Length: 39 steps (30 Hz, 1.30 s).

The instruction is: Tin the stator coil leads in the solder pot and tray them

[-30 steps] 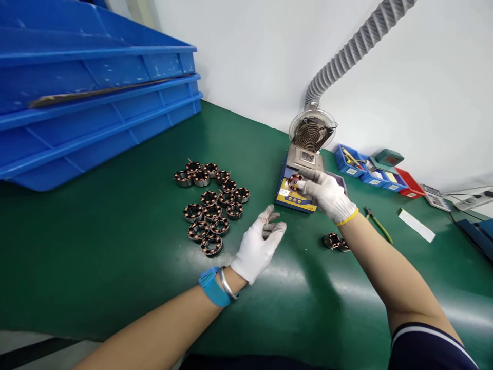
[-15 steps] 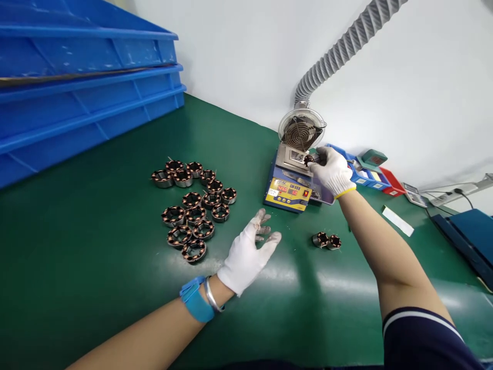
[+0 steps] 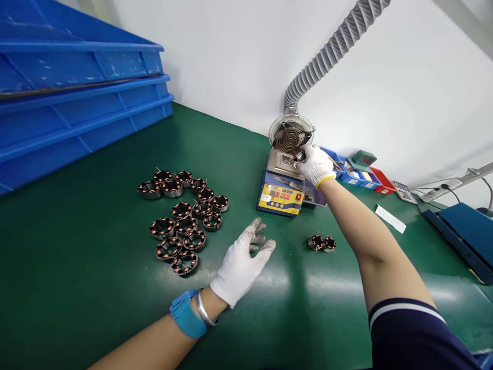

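Observation:
In my gloved right hand a copper-wound motor stator is pinched over the solder pot, close to its metal top. My fingers partly cover the stator; whether it touches the solder I cannot tell. My gloved left hand hovers over the bench with fingers apart and nothing in it, the fingertips darkened. Left of it, several ring-shaped stators lie grouped on the green bench. Two smaller stators stand side by side below my right forearm.
A round fume extractor with a grey hose sits behind the pot. Stacked blue crates fill the left. Small blue bins, a red bin and a white strip are on the right.
My right hand has turned and tipped the stator on its side over the pot. The left hand keeps its open pose. The whole view has shifted slightly.

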Motion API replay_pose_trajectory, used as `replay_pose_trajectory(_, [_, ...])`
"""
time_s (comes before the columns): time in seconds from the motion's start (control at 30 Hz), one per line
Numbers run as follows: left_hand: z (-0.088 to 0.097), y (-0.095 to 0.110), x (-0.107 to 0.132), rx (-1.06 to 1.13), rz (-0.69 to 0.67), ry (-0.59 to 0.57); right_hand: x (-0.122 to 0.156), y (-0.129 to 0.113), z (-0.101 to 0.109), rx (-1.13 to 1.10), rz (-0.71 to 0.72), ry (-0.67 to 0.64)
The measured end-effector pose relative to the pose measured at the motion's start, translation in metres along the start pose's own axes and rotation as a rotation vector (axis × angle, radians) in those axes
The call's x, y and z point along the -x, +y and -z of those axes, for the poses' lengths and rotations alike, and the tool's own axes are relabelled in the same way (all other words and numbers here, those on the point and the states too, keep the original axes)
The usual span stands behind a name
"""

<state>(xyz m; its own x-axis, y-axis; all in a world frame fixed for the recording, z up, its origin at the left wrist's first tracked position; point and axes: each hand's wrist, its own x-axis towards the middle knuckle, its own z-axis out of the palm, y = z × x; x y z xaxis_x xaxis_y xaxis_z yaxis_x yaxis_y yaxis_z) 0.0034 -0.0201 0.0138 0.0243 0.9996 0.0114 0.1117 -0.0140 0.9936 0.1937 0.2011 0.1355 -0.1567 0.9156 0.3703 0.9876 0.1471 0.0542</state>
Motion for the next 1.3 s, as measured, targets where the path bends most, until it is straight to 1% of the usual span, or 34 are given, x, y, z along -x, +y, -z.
replay_pose_trajectory(0.07, [0.0, 0.001, 0.0, -0.007, 0.003, -0.016, 0.001, 0.001, 0.003, -0.034, -0.023, 0.017])
replay_pose_trajectory(0.13, [0.0, 0.001, 0.0, -0.017, 0.003, -0.026, 0.006, 0.001, 0.008, -0.121, -0.066, 0.04])
replay_pose_trajectory(0.23, [0.0, 0.0, -0.001, -0.044, -0.008, -0.017, 0.021, -0.003, 0.016, -0.368, -0.137, 0.031])
replay_pose_trajectory(0.33, [-0.001, -0.001, -0.001, -0.025, -0.043, 0.017, 0.053, -0.02, 0.015, -0.772, -0.229, -0.076])
replay_pose_trajectory(0.4, [0.0, -0.002, -0.001, -0.007, -0.085, 0.031, 0.083, -0.04, 0.009, -1.058, -0.266, -0.193])
replay_pose_trajectory(0.47, [0.0, -0.002, 0.0, -0.037, -0.135, 0.048, 0.117, -0.064, 0.003, -1.236, -0.286, -0.323])
replay_pose_trajectory(0.53, [0.002, -0.003, 0.0, -0.098, -0.164, 0.075, 0.149, -0.085, -0.001, -1.297, -0.291, -0.441])
replay_pose_trajectory(0.57, [0.003, -0.004, 0.0, -0.121, -0.153, 0.089, 0.162, -0.093, -0.002, -1.304, -0.271, -0.493])
replay_pose_trajectory(0.6, [0.004, -0.005, -0.001, -0.131, -0.123, 0.107, 0.172, -0.099, -0.001, -1.304, -0.231, -0.54])
replay_pose_trajectory(0.67, [0.006, -0.007, -0.002, -0.112, -0.058, 0.139, 0.183, -0.103, 0.004, -1.293, -0.123, -0.622])
replay_pose_trajectory(0.73, [0.007, -0.01, -0.003, -0.055, -0.043, 0.14, 0.182, -0.099, 0.012, -1.292, -0.064, -0.713])
replay_pose_trajectory(0.77, [0.008, -0.011, -0.003, -0.02, -0.06, 0.125, 0.179, -0.096, 0.016, -1.308, -0.072, -0.762])
replay_pose_trajectory(0.87, [0.006, -0.014, -0.002, 0.042, -0.124, 0.035, 0.17, -0.086, 0.022, -1.34, -0.192, -0.885])
replay_pose_trajectory(0.93, [0.006, -0.013, -0.002, 0.014, -0.146, -0.01, 0.167, -0.081, 0.021, -1.314, -0.276, -0.908])
replay_pose_trajectory(1.0, [0.005, -0.011, -0.002, -0.054, -0.137, -0.019, 0.162, -0.077, 0.016, -1.294, -0.325, -0.89])
replay_pose_trajectory(1.03, [0.005, -0.009, -0.003, -0.099, -0.127, -0.008, 0.158, -0.074, 0.014, -1.294, -0.334, -0.849])
replay_pose_trajectory(1.07, [0.006, -0.007, -0.004, -0.155, -0.124, 0.01, 0.152, -0.069, 0.011, -1.287, -0.33, -0.78])
replay_pose_trajectory(1.13, [0.007, -0.003, -0.007, -0.31, -0.161, 0.053, 0.132, -0.056, 0.004, -1.23, -0.303, -0.563])
replay_pose_trajectory(1.2, [0.009, -0.001, -0.01, -0.511, -0.244, 0.089, 0.104, -0.038, -0.001, -1.128, -0.254, -0.333])
replay_pose_trajectory(1.23, [0.01, -0.001, -0.012, -0.616, -0.285, 0.101, 0.089, -0.028, -0.003, -1.067, -0.23, -0.239])
replay_pose_trajectory(1.3, [0.012, -0.001, -0.015, -0.81, -0.334, 0.127, 0.059, -0.01, -0.005, -0.912, -0.195, -0.1])
